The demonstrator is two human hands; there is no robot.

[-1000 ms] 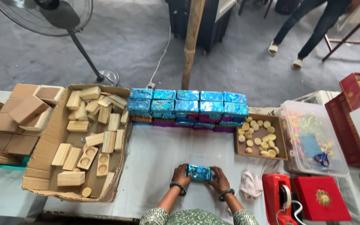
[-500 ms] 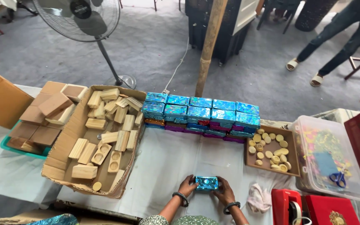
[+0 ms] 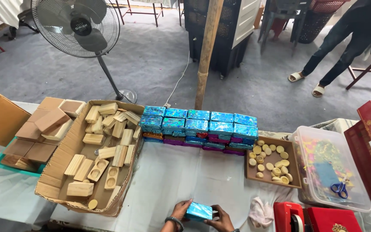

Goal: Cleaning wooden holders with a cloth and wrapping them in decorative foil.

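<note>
Standing fan (image 3: 77, 26), cardboard box of wooden blocks (image 3: 56, 172), tray of wooden discs (image 3: 295, 172), clear plastic tub (image 3: 299, 139), blue scissors (image 3: 339, 188)

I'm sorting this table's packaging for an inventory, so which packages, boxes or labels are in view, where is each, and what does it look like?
Small block: between both hands, near edge; shiny blue wrap.
Wrapped stack: table's far edge; blue rows over purple.
Cardboard box: left; open, brown, holding pale wooden blocks.
Plastic tub: right; clear, lidded, colourful contents.
Red boxes: far right; glossy.
Fan label: on the fan's hub; round, dark.
</note>
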